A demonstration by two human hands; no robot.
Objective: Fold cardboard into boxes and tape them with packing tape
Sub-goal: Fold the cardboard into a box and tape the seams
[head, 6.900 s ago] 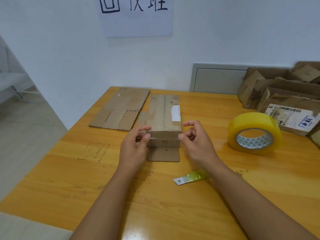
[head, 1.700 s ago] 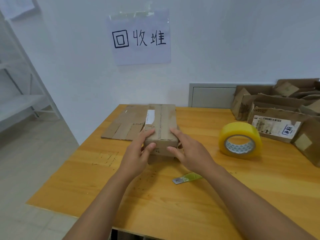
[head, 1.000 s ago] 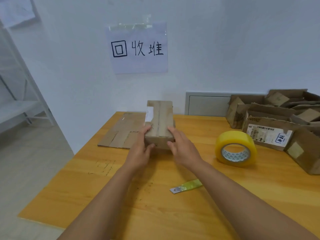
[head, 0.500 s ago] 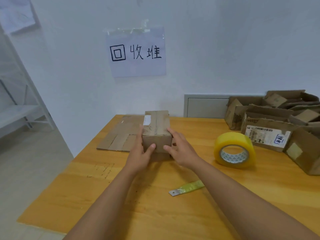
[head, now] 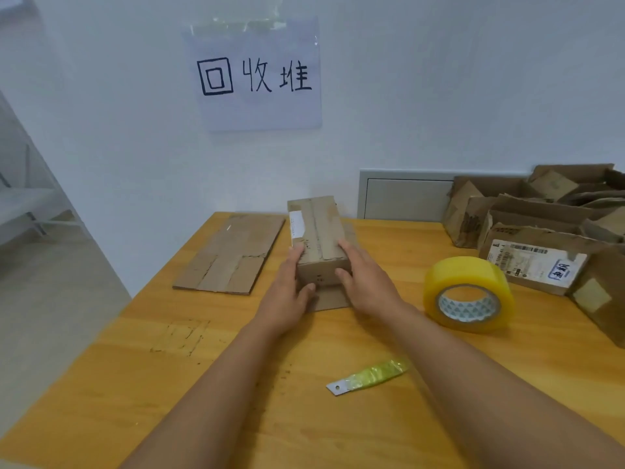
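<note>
1. You're gripping the box [head: 316, 238] from both sides right now: left hand [head: 287, 297] with its fingers curled on the left edge and thumb on the near face, right hand [head: 367, 286] doing the same opposite.
2. The box is sitting mid-surface [head: 236, 384], near flap [head: 333, 297] lying flat and loose in front.
3. Looks like you're squaring it up, so be pressing evenly or the walls will probably skew.
4. The tape [head: 468, 294] is waiting just right of your right hand, the blade [head: 367, 377] nearer you; you're probably reaching for those next.
</note>
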